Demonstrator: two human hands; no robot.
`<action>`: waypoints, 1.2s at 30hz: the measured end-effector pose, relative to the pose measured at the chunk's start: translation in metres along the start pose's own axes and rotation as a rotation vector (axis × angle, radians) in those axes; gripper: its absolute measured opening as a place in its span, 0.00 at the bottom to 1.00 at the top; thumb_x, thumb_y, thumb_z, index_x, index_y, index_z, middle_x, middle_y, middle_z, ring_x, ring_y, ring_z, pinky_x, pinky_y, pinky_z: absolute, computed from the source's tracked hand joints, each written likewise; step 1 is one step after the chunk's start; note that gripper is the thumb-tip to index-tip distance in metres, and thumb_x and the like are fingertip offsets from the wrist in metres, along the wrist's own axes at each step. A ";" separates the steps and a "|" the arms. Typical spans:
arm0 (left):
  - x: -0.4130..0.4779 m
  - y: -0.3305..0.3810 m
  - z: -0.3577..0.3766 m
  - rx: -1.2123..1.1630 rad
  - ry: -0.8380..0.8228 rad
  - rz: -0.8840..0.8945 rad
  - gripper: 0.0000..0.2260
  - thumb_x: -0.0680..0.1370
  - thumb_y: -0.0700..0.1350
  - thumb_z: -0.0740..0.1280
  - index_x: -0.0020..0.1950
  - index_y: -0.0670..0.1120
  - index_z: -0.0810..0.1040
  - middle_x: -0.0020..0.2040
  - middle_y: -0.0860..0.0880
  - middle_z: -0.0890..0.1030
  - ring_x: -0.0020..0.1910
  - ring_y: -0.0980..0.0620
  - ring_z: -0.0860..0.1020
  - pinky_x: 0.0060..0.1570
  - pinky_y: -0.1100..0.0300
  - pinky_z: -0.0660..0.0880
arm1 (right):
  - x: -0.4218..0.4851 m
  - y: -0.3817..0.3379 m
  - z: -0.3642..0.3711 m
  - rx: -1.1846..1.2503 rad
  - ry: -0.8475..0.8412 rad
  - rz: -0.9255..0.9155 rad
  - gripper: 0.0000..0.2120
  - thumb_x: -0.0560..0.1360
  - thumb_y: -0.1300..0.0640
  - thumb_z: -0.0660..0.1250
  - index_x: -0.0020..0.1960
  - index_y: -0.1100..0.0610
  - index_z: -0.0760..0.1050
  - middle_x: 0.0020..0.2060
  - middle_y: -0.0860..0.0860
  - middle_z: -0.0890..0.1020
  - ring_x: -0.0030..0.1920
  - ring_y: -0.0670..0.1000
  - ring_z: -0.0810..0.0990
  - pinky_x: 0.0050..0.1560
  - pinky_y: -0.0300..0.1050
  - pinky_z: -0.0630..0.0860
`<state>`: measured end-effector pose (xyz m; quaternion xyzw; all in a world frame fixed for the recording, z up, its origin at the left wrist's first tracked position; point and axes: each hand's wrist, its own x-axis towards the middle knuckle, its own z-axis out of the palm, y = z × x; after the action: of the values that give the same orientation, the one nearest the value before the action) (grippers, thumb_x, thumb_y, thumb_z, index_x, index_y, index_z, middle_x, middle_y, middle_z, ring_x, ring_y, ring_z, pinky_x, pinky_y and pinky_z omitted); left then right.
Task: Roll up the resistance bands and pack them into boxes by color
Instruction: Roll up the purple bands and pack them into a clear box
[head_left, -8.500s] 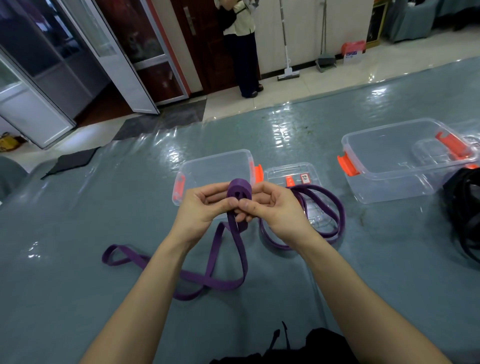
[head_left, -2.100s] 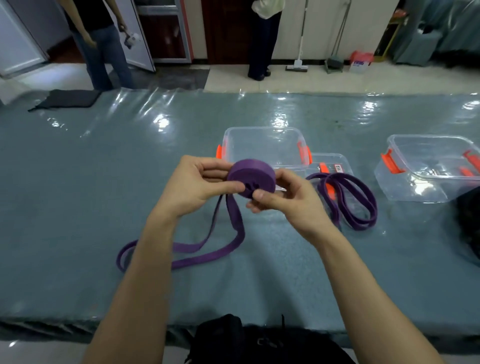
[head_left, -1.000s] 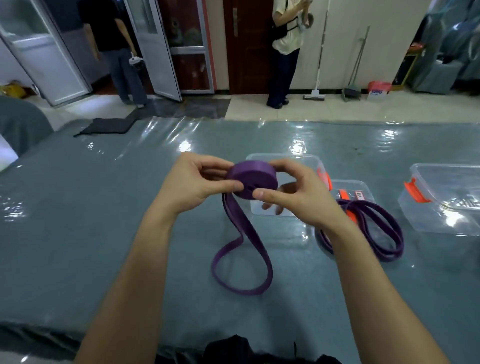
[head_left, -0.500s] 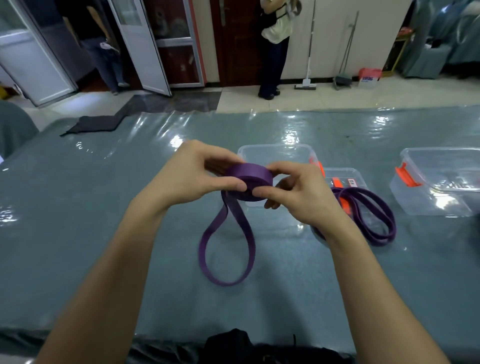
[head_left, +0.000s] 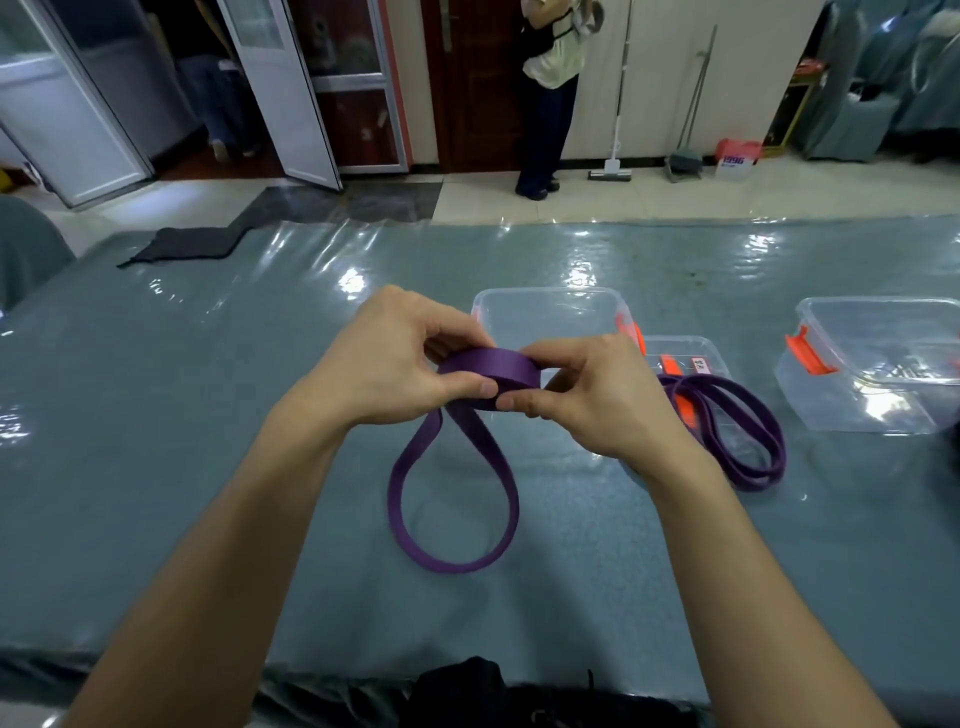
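1. Pinching the coiled part of the purple band (head_left: 491, 370) from both sides: my left grip (head_left: 384, 369) and right grip (head_left: 587, 400) each press thumb and fingers on its rim, so the turns cannot spring loose.
2. I hold the coil above the middle of the bench (head_left: 182, 441), letting the unrolled tail (head_left: 452, 519) hang and rest as a loop toward the near edge, untwisted.
3. One clear box (head_left: 545, 291) sits just behind my hands, handy for purple, I judge.
4. A second purple band (head_left: 748, 441) lies unrolled on a lid (head_left: 675, 345); another box (head_left: 852, 410) stands toward the right edge.
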<state>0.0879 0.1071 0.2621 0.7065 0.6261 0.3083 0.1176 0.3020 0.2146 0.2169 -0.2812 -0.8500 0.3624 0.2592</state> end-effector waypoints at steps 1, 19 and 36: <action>0.000 0.002 0.003 0.023 0.006 -0.007 0.11 0.72 0.52 0.82 0.54 0.55 0.91 0.43 0.58 0.89 0.45 0.57 0.88 0.53 0.51 0.85 | -0.001 0.000 -0.001 -0.002 -0.011 0.009 0.09 0.71 0.45 0.83 0.46 0.37 0.84 0.30 0.41 0.85 0.35 0.44 0.87 0.50 0.16 0.64; 0.002 -0.027 -0.007 -0.768 0.259 -0.162 0.17 0.70 0.53 0.85 0.58 0.54 0.90 0.55 0.45 0.90 0.56 0.45 0.89 0.55 0.60 0.84 | 0.011 -0.008 0.031 1.131 0.121 0.079 0.16 0.76 0.56 0.76 0.60 0.60 0.78 0.57 0.63 0.86 0.40 0.61 0.89 0.44 0.48 0.86; 0.006 -0.006 -0.020 0.191 -0.176 -0.004 0.13 0.71 0.49 0.85 0.55 0.55 0.91 0.43 0.58 0.90 0.44 0.59 0.88 0.50 0.55 0.84 | 0.011 0.010 0.032 -0.177 -0.060 -0.065 0.09 0.75 0.45 0.80 0.52 0.47 0.85 0.33 0.46 0.86 0.36 0.45 0.86 0.42 0.48 0.81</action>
<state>0.0714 0.1092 0.2759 0.7375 0.6413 0.1839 0.1048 0.2766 0.2127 0.1927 -0.2642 -0.8947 0.2855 0.2197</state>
